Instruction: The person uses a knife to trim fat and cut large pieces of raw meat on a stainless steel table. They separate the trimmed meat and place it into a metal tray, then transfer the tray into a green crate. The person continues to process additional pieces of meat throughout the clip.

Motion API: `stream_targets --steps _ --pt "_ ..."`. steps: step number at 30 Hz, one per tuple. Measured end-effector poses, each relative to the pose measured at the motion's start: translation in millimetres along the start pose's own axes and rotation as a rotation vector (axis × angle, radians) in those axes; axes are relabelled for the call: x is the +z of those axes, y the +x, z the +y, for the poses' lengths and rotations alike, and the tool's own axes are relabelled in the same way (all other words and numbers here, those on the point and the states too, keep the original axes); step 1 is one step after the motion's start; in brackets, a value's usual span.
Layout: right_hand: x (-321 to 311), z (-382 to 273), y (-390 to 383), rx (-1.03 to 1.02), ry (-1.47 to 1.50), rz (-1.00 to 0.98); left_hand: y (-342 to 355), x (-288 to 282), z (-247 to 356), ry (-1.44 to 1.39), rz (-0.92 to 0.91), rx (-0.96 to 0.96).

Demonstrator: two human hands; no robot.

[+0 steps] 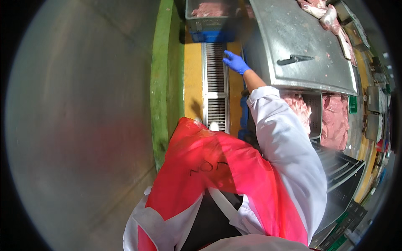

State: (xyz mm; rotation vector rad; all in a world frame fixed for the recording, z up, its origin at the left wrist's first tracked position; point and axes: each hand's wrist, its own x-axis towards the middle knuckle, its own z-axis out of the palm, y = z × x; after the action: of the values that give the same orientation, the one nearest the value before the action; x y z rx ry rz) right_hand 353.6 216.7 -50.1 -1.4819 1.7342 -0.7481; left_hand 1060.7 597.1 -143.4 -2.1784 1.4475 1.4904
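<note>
My right hand (236,63), in a blue glove, reaches forward over the floor grate (215,67) with its fingers apart and nothing in them. It is beside the left edge of a steel table (289,33), where a dark-handled knife (295,60) lies near the front. Ahead of the hand, a grey crate (209,20) with pink meat (210,9) stands on a blue crate (205,36). My left hand is out of view.
Cuts of meat (328,19) lie at the table's far right. Meat pieces (298,109) and larger pink slabs (335,119) fill containers below its front edge. A green ledge (161,79) and a large grey wall surface (83,104) run along the left.
</note>
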Motion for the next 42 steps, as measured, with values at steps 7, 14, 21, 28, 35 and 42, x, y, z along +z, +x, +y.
stream_targets --steps 7,14,21,28,35,42 --pt "-183 18 48 0.068 -0.087 0.477 220 -50 174 0.332 -0.252 0.028" --pt "-195 76 -69 0.345 -0.564 1.114 488 -155 580 1.296 -0.036 1.146" --pt "-170 86 -59 0.904 -0.291 1.070 476 -156 1160 0.402 0.113 1.412" --pt "-212 89 -5 1.353 -0.198 1.052 443 -16 1384 0.582 -0.105 1.437" --pt "-260 123 15 1.369 0.258 1.277 435 51 1569 0.818 0.020 1.580" --pt "-271 141 54 1.394 0.199 1.357 408 157 1825 0.814 0.264 1.587"
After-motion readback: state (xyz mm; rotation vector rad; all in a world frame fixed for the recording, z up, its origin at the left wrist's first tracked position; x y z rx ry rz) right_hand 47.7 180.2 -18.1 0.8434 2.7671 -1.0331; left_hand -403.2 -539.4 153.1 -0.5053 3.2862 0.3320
